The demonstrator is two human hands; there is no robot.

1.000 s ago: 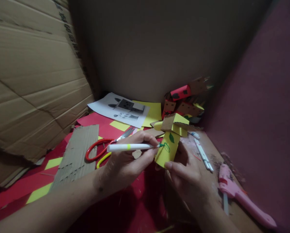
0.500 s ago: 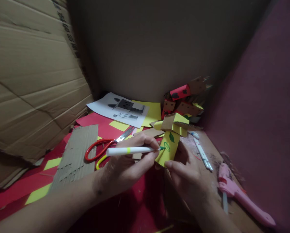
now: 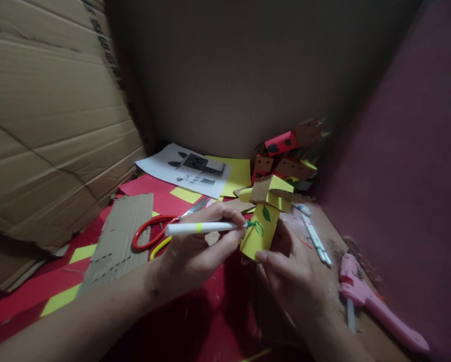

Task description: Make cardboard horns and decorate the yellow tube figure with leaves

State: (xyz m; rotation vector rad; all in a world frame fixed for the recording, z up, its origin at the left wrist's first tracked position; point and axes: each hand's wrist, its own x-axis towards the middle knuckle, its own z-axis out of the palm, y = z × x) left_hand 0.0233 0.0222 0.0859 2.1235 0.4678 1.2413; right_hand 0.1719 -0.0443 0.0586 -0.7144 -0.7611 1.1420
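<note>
In the head view, the left hand (image 3: 206,241) grips a white marker (image 3: 187,229) with a yellow-green band, pinched between thumb and fingers, its green tip against a yellow paper tube (image 3: 255,241). The right hand (image 3: 289,261) is closed around the tube's lower part, thumb in front, holding it tilted above the middle of the desk (image 3: 333,231). The tube bears one filled green leaf and, lower down, a leaf outline at the tip; a box of brown cardboard and yellow paper (image 3: 263,191) sits on its upper end. Beside the left hand lie red-handled scissors (image 3: 136,239), their blades partly hidden by that hand, and a grey-brown cardboard strip (image 3: 123,221). Toward the far edge of the desk, a printed sheet (image 3: 157,163) overlaps a yellow sheet (image 3: 241,176), with red paper (image 3: 150,187) in front. Red and brown box figures (image 3: 281,143) are heaped at the far right corner. Along the right edge lie white pens (image 3: 311,234) and, nearer, a pink glue gun (image 3: 383,311) with a pale stick protruding. A large cardboard sheet (image 3: 52,100) stands along the left side.
</note>
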